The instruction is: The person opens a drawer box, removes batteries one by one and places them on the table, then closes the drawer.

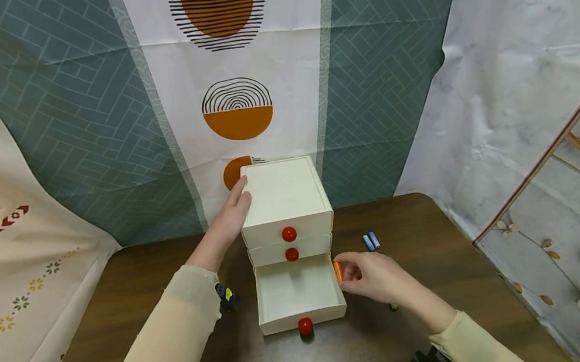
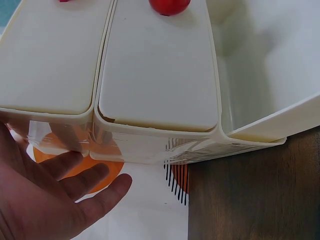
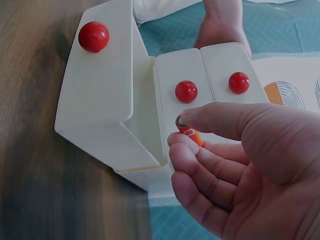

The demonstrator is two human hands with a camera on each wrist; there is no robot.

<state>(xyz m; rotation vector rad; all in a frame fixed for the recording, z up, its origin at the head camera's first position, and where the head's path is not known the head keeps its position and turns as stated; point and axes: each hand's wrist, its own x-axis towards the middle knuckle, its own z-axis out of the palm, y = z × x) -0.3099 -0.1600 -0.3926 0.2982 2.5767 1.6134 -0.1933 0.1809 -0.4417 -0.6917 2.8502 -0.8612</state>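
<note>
A small white cabinet [image 1: 285, 190] with red knobs stands on the table, its bottom drawer [image 1: 299, 298] pulled out and bare inside. My left hand [image 1: 230, 217] rests against the cabinet's upper left side; in the left wrist view its fingers [image 2: 102, 197] are extended along that wall. Between the thumb and fingers of my right hand [image 1: 374, 275] is an orange battery [image 1: 339, 271], pinched at the right wall of the pulled-out drawer. The right wrist view shows the battery's metal end beside the thumb tip.
Two blue batteries [image 1: 372, 241] lie on the brown wooden table [image 1: 412, 233] right of the cabinet. A small green object [image 1: 394, 307] peeks out under my right forearm. The upper two drawers are closed. Patterned cloth [image 1: 390, 76] hangs behind the table.
</note>
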